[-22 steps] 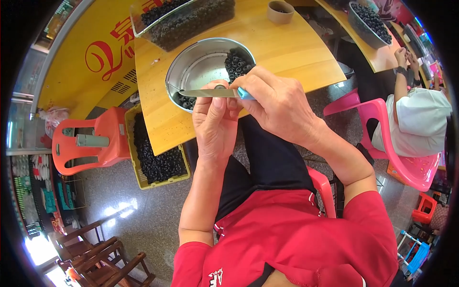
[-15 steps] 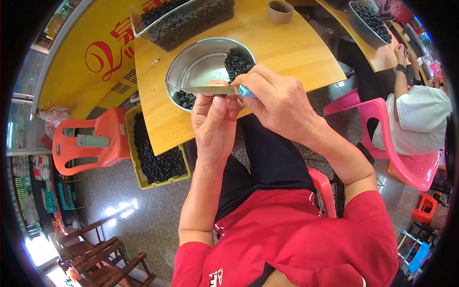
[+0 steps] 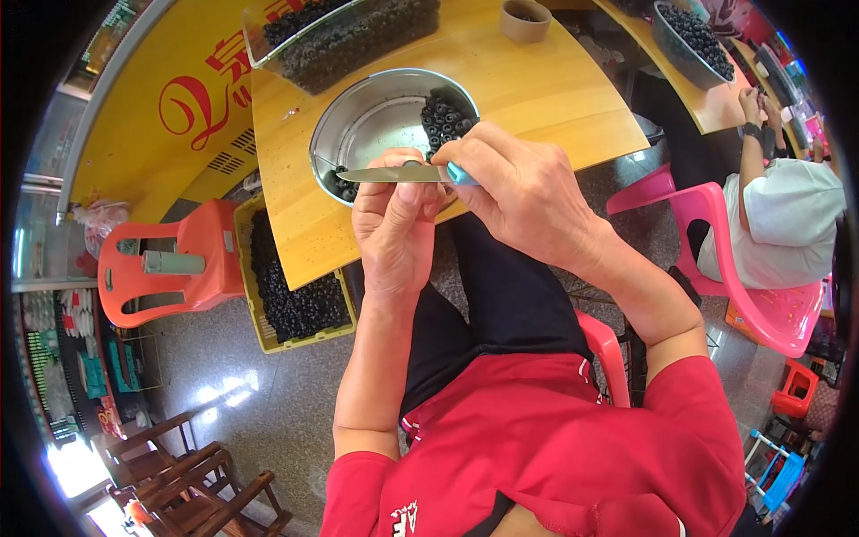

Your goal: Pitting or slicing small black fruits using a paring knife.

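My right hand (image 3: 523, 183) is closed around the light blue handle of a small knife (image 3: 380, 174), whose blade points left. Just beneath the blade, the thumb and fingers of my left hand (image 3: 394, 224) pinch a small dark round part (image 3: 412, 164), partly hidden by the blade and fingertips. Both hands are over the near rim of a round metal bowl (image 3: 367, 121) on the table. Black ring-shaped parts (image 3: 446, 118) lie heaped on the bowl's right side, with a smaller group on its near left.
On the wooden table (image 3: 537, 98) are a clear tub (image 3: 358, 49) of black parts and a small brown cup (image 3: 524, 22). A yellow crate (image 3: 349, 309) of black parts stands beside an orange chair (image 3: 210, 255). At right, a person sits on a pink chair (image 3: 716, 233).
The knife blade has tilted and dropped slightly, its tip now clear of the bowl's left rim. My left hand has moved a little left. The dark part now shows above the blade.
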A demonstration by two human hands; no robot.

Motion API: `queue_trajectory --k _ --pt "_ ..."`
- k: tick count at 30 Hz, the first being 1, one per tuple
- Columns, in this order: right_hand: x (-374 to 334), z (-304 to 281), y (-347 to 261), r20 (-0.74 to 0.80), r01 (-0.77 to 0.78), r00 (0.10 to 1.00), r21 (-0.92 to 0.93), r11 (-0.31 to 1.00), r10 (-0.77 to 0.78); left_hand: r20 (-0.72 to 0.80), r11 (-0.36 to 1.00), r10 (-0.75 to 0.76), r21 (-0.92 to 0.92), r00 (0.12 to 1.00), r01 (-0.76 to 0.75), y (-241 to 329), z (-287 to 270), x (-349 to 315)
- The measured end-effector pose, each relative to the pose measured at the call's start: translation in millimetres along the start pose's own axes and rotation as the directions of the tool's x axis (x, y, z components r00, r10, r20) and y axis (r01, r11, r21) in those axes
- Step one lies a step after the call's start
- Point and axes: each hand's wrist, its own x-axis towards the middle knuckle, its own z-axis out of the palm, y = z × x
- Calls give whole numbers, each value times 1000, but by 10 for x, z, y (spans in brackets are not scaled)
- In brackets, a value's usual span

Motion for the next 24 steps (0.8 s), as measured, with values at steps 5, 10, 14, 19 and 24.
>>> queue_trajectory --k 5,10,14,19,24 --pt "-4 10 8 -1 2 1000 -11 1000 -2 37 998 26 62 999 -28 31 -23 16" --pt "-68 89 272 56 -97 993 -162 982 107 150 996 53 66 987 -63 57 5 -22" --pt "-5 -14 124 48 -283 958 289 915 281 60 992 64 101 996 -70 28 -73 -22" --pt "98 -97 -82 336 -500 866 607 618 370 50 987 52 148 997 -59 24 -35 -53" --pt "136 -88 -122 405 -550 829 714 433 384 64 984 51 165 997 -61 42 -37 -52"
